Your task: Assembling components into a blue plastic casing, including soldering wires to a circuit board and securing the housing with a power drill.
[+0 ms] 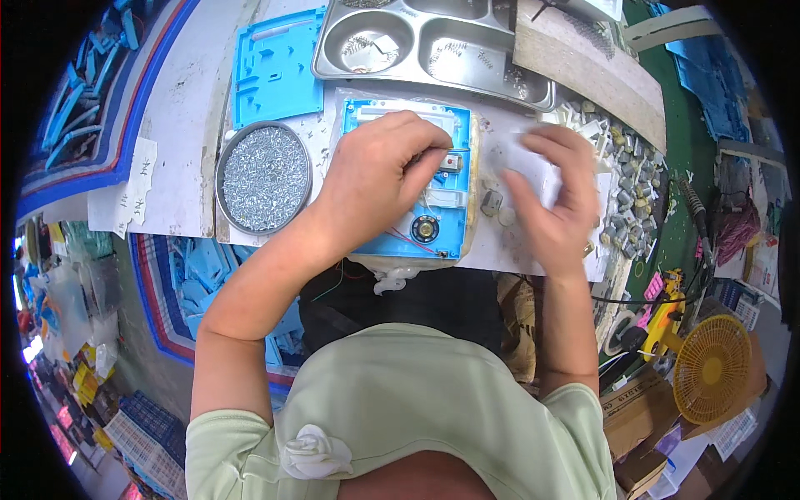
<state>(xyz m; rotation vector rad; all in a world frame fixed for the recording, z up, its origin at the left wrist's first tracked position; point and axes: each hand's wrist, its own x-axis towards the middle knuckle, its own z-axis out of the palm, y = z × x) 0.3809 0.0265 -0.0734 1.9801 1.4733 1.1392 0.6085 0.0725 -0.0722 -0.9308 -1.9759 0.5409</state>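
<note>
A blue plastic casing lies open on the bench in front of me, with a round speaker and thin wires inside it. My left hand reaches over the casing, thumb and forefinger pressed together beside a small metal part. Whatever that pinch holds is too small to make out. To the right of the casing, my right hand is lifted, its thumb and fingers apart and slightly blurred, with nothing visible in it. Small grey pieces rest on the bench between the casing and this hand.
Left of the casing stands a round bowl full of small screws. Another blue casing half lies behind it. A metal compartment tray holds springs. Small metal-and-white parts are heaped at right, near a yellow fan.
</note>
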